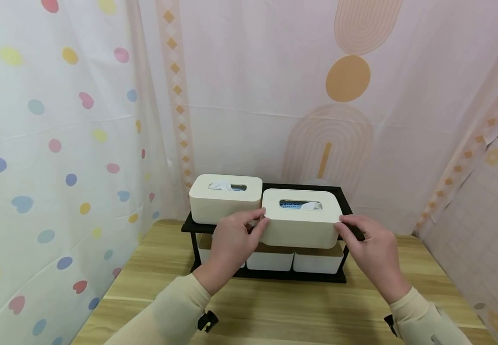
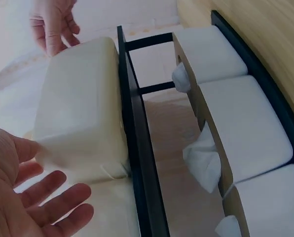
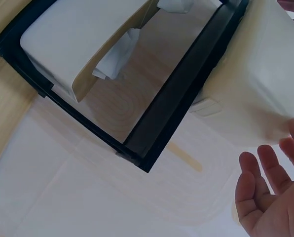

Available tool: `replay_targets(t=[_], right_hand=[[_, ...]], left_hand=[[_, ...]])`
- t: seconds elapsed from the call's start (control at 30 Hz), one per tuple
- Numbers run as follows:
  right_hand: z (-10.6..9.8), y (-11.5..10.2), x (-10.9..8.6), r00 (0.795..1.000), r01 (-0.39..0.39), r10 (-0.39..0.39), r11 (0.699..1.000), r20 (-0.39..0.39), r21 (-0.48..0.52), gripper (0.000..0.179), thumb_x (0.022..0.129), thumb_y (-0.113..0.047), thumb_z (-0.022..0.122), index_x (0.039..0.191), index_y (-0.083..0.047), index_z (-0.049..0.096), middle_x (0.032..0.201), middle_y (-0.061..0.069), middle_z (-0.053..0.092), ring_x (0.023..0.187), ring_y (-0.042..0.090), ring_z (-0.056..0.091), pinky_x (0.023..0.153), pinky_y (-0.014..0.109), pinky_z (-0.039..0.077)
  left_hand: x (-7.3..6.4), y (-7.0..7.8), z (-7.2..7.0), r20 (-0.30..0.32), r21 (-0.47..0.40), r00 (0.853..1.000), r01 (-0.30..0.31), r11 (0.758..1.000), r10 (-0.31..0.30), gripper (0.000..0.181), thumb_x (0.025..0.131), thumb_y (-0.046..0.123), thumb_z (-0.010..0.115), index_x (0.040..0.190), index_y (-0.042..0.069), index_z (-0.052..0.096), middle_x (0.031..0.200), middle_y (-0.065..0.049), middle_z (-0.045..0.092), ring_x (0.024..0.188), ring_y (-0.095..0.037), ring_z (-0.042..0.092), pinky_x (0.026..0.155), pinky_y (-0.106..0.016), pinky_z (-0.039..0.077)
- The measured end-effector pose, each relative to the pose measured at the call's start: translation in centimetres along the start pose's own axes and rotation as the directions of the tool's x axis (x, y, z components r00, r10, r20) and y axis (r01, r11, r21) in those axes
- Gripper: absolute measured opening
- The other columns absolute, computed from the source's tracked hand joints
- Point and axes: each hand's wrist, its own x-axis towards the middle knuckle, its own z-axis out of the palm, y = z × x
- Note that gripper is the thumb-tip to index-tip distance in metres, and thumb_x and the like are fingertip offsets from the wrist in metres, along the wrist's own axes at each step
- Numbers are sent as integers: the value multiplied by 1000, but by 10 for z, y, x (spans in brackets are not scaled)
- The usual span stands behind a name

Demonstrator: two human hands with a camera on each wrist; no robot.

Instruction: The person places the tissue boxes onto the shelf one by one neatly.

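Note:
My left hand (image 1: 233, 242) and right hand (image 1: 374, 249) hold a cream tissue box (image 1: 300, 234) between them, thumb and index finger at each end near the lid. It sits over the right part of the top shelf of a black rack (image 1: 319, 187), its front overlapping the shelf's front edge in the head view. White tissue shows in its lid slot. In the left wrist view the other fingers (image 2: 63, 202) are spread away from the box; in the right wrist view the right hand's remaining fingers (image 3: 258, 173) curve loosely. A second cream tissue box (image 1: 225, 209) stands just left.
On the rack's lower tier, white boxes (image 1: 270, 261) with brown tops stand side by side, tissues (image 2: 204, 158) poking out. The rack stands on a wood-grain table (image 1: 145, 273). Behind it hangs a patterned curtain (image 1: 240, 96), with a dotted one (image 1: 93, 158) at left.

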Motion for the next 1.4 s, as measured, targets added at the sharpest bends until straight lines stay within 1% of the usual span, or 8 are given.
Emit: replay_targets(t=[0.1, 0.23, 0.4, 0.6, 0.9, 1.0, 1.2, 1.4], right_hand=[[0, 0, -1, 998, 54, -54, 998, -21, -29, 23, 81, -7, 91, 103, -7, 84, 96, 8, 83, 83, 26, 80, 65, 31, 59], [-1, 0, -2, 997, 79, -80, 997, -21, -10, 26, 80, -4, 90, 106, -6, 84, 99, 10, 83, 83, 27, 80, 61, 29, 60], [-2, 2, -4, 998, 54, -54, 999, 35, 4, 36, 80, -5, 91, 114, -2, 81, 108, 14, 83, 89, 31, 80, 64, 32, 62], [-2, 2, -8, 994, 27, -26, 1000, 103, -12, 49, 81, -9, 92, 126, -1, 76, 117, 16, 81, 85, 29, 80, 65, 37, 62], [-1, 0, -8, 994, 44, -43, 999, 98, -9, 51, 80, -9, 92, 128, -3, 76, 119, 14, 81, 86, 29, 79, 72, 44, 60], [-1, -1, -8, 994, 48, -46, 999, 100, -16, 52, 80, -10, 91, 129, -3, 75, 119, 14, 81, 87, 29, 79, 71, 44, 61], [1, 0, -8, 989, 33, -25, 998, 147, -52, 58, 83, -13, 91, 136, -4, 71, 116, 18, 80, 74, 27, 73, 73, 50, 61], [3, 0, -5, 976, -20, 31, 998, 215, -56, 62, 87, -17, 89, 144, -7, 66, 112, 19, 79, 93, 37, 76, 78, 56, 61]], left_hand=[[-5, -1, 0, -11, 136, 993, -116, 984, 119, 35, 96, 28, 81, 126, 10, 80, 109, -7, 84, 79, -19, 78, 62, -33, 61], [-10, -3, 0, 37, 243, 982, -187, 952, 184, 47, 98, 35, 78, 138, 10, 72, 109, -11, 83, 83, -27, 80, 63, -39, 63], [-11, -2, 0, 145, 269, 983, -152, 951, 116, 62, 101, 42, 74, 152, 11, 59, 113, -13, 82, 77, -27, 76, 63, -41, 62], [-14, -2, 1, 234, 259, 971, -103, 960, 40, 74, 101, 46, 72, 161, 13, 46, 124, -15, 78, 88, -30, 77, 68, -45, 63], [-23, -3, -1, 128, 358, 963, -267, 895, 236, 68, 99, 46, 77, 156, 15, 56, 115, -5, 79, 89, -21, 77, 70, -37, 62], [-23, -3, -1, 117, 374, 959, -285, 882, 260, 69, 98, 46, 78, 156, 16, 56, 114, -4, 79, 86, -20, 77, 68, -35, 60], [-18, -4, -1, 171, 356, 965, -249, 901, 199, 73, 97, 46, 78, 159, 14, 52, 100, -3, 78, 72, -17, 70, 59, -32, 54], [-13, -6, 0, 236, 353, 966, -187, 917, 107, 78, 99, 49, 75, 163, 17, 46, 93, -2, 75, 74, -21, 69, 57, -32, 53]])
